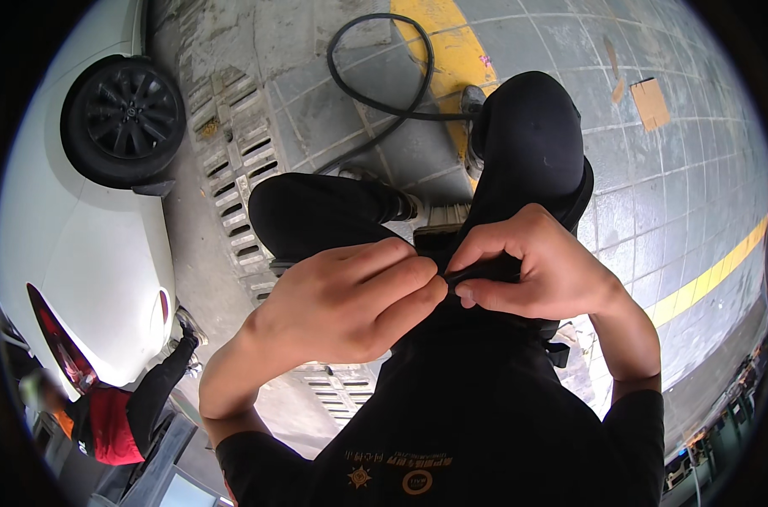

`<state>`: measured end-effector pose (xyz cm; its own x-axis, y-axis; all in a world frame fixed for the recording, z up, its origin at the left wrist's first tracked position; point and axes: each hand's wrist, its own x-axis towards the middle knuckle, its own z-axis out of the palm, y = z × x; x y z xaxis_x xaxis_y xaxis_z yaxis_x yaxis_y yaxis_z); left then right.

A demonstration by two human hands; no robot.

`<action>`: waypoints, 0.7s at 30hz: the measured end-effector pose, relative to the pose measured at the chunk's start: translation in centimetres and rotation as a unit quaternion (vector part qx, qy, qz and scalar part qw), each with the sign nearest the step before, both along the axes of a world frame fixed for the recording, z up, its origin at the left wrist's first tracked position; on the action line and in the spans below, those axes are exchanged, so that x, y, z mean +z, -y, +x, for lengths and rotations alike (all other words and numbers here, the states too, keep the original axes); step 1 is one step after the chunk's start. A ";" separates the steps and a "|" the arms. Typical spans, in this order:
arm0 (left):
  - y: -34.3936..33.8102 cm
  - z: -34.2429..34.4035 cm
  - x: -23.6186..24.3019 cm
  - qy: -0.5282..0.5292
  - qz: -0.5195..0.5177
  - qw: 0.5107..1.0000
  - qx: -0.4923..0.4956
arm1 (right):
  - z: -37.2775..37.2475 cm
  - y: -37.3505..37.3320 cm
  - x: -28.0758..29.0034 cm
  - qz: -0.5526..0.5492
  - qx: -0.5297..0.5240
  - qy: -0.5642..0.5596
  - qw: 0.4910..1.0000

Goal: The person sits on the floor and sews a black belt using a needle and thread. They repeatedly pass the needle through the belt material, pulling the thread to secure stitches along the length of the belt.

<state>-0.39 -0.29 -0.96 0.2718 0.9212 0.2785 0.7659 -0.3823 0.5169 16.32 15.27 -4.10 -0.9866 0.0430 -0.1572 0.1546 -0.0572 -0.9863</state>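
In the head view, both hands meet above my lap, over the black trousers [532, 127]. My left hand [346, 308] has its fingers curled and bent together, their tips at a small dark item I cannot make out. My right hand [528, 266] is pinched at the same dark spot, index finger and thumb close to my left fingertips. What they hold is mostly hidden by the fingers and blends into the black clothing behind it.
A white car [92, 245] with a black wheel [122, 118] stands left; a person in red and black [118, 422] is beside it. A looped black hose [430, 59] lies on tiles ahead, near a drain grate [245, 194]. Cardboard [650, 103] lies right.
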 end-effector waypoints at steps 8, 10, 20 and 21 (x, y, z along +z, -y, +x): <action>0.4 0.2 0.1 -0.028 0.011 0.999 -0.027 | 0.2 0.0 0.4 -0.196 0.047 0.110 0.973; 0.6 0.1 0.1 -0.044 0.018 0.998 -0.034 | 0.1 0.0 0.4 -0.218 0.057 0.120 0.967; 0.4 0.0 0.4 -0.073 0.017 0.996 -0.055 | 0.2 0.4 0.3 -0.268 0.038 0.166 0.948; 0.5 0.0 0.4 -0.076 0.020 0.995 -0.056 | 0.2 0.4 0.4 -0.277 0.036 0.178 0.944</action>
<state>-0.44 -0.78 -0.61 0.4149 0.8716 0.2610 0.7854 -0.4879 0.3809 16.50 14.83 -3.74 -0.8645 -0.2080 -0.4576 0.4933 -0.5254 -0.6932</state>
